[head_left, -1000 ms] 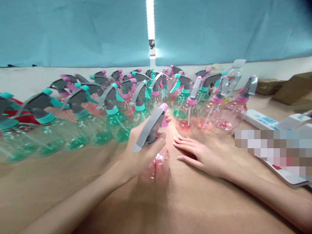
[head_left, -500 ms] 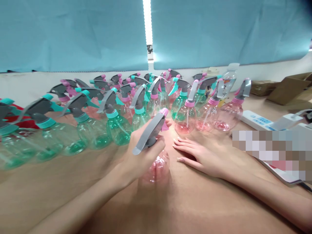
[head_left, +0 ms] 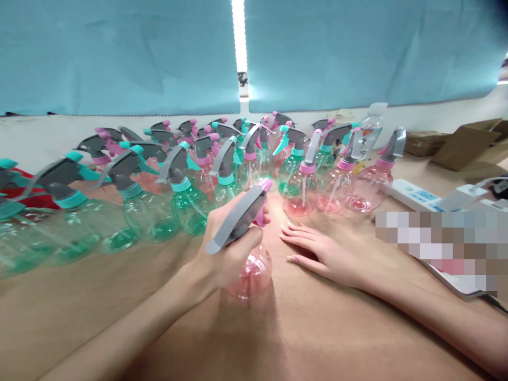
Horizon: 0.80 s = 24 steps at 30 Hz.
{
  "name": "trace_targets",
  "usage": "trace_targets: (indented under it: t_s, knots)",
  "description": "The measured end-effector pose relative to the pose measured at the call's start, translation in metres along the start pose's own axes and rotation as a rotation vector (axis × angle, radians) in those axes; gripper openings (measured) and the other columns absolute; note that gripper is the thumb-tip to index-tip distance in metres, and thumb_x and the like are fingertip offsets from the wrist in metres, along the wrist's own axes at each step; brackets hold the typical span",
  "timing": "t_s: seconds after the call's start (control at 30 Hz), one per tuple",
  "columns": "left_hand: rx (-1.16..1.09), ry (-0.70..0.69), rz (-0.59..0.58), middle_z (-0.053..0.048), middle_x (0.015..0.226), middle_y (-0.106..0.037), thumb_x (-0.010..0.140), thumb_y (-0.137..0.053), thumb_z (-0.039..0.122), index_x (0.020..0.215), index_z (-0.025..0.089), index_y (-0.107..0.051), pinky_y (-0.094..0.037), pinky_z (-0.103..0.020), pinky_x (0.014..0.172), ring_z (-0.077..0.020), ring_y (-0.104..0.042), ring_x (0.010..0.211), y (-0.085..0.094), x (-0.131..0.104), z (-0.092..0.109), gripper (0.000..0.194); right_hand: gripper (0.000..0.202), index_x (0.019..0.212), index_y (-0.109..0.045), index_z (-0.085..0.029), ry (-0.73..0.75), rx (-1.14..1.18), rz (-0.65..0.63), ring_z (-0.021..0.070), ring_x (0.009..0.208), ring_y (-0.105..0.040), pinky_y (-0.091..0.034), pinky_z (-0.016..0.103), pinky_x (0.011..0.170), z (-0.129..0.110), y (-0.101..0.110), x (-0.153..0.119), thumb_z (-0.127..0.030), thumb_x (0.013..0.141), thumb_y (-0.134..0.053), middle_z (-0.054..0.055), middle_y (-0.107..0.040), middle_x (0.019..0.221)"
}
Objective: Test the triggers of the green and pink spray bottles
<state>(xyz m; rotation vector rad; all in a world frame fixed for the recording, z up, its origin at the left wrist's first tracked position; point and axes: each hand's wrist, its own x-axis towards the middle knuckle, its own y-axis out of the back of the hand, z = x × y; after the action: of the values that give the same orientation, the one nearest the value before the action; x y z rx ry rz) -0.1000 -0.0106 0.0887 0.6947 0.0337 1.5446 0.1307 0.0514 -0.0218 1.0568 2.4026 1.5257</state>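
In the middle of the head view my left hand is closed round the neck of a pink spray bottle with a grey trigger head and pink nozzle. The bottle's collar is hidden behind my fingers. My right hand lies palm down on the table, fingers stretched out, holding nothing. Just beyond its fingertips stands another pink spray bottle with a pink collar. A green spray bottle with a turquoise collar stands upright to the left of my left hand.
Several more green and pink spray bottles stand in rows across the back and left of the wooden table. To the right lie a white power strip and a pixelated patch. A clear water bottle and an open cardboard box are farther back.
My left hand and the held spray bottle have shifted slightly left, the bottle's head leaning a little more. My right hand stays flat on the table.
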Motion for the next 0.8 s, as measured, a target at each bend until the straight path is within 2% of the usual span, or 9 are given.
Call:
trace_targets:
  t_s: [0.13, 0.3, 0.37, 0.47, 0.57, 0.8]
  knots:
    - [-0.028, 0.050, -0.008, 0.002, 0.065, -0.061, 0.072, -0.054, 0.016, 0.088, 0.022, -0.062, -0.049, -0.029, 0.054, -0.0171, -0.059, 0.058, -0.0004, -0.0011, 0.0000, 0.019, 0.049, 0.142, -0.053, -0.025, -0.001, 0.000, 0.005, 0.0292, 0.140, -0.042, -0.035, 0.054, 0.116, 0.0003, -0.0003, -0.0002, -0.046, 0.098, -0.053, 0.008, -0.054, 0.146]
    - [-0.036, 0.021, 0.034, 0.001, 0.084, -0.066, 0.069, -0.053, 0.013, 0.100, 0.024, -0.059, -0.051, -0.029, 0.065, -0.0159, -0.060, 0.068, -0.0032, -0.0009, 0.0053, 0.034, 0.048, 0.141, -0.054, -0.026, 0.005, 0.009, 0.017, 0.0296, 0.140, -0.042, -0.035, 0.054, 0.115, 0.0020, -0.0017, -0.0004, -0.046, 0.097, -0.054, 0.008, -0.054, 0.146]
    - [-0.036, 0.009, 0.048, 0.002, 0.082, -0.063, 0.067, -0.053, 0.012, 0.103, 0.024, -0.057, -0.050, -0.028, 0.062, -0.0134, -0.055, 0.061, -0.0038, -0.0012, 0.0055, 0.038, 0.048, 0.141, -0.054, -0.026, 0.003, 0.006, 0.012, 0.0292, 0.139, -0.043, -0.034, 0.054, 0.116, 0.0021, -0.0017, -0.0003, -0.046, 0.097, -0.054, 0.008, -0.054, 0.146]
    - [-0.034, 0.006, 0.029, 0.006, 0.069, -0.052, 0.067, -0.053, 0.011, 0.100, 0.024, -0.056, -0.044, -0.026, 0.053, -0.0107, -0.041, 0.051, -0.0039, -0.0016, 0.0040, 0.035, 0.048, 0.141, -0.054, -0.024, -0.002, -0.010, 0.004, 0.0290, 0.140, -0.043, -0.035, 0.053, 0.115, 0.0013, -0.0009, 0.0000, -0.047, 0.098, -0.053, 0.009, -0.053, 0.146]
    - [-0.064, -0.010, 0.010, 0.007, 0.064, -0.044, 0.067, -0.053, 0.010, 0.095, 0.024, -0.055, -0.047, -0.027, 0.057, -0.0109, -0.038, 0.051, -0.0038, -0.0013, 0.0032, 0.032, 0.048, 0.141, -0.054, -0.024, 0.000, -0.010, 0.004, 0.0293, 0.140, -0.042, -0.036, 0.053, 0.115, -0.0001, 0.0001, 0.0002, -0.046, 0.098, -0.053, 0.009, -0.053, 0.146]
    - [-0.051, 0.013, 0.003, 0.006, 0.065, -0.047, 0.069, -0.053, 0.011, 0.094, 0.024, -0.053, -0.045, -0.026, 0.055, -0.0115, -0.043, 0.053, -0.0038, -0.0013, 0.0031, 0.028, 0.048, 0.142, -0.054, -0.026, -0.003, -0.005, 0.012, 0.0299, 0.139, -0.043, -0.035, 0.054, 0.115, -0.0017, 0.0008, -0.0001, -0.046, 0.097, -0.054, 0.008, -0.053, 0.146]
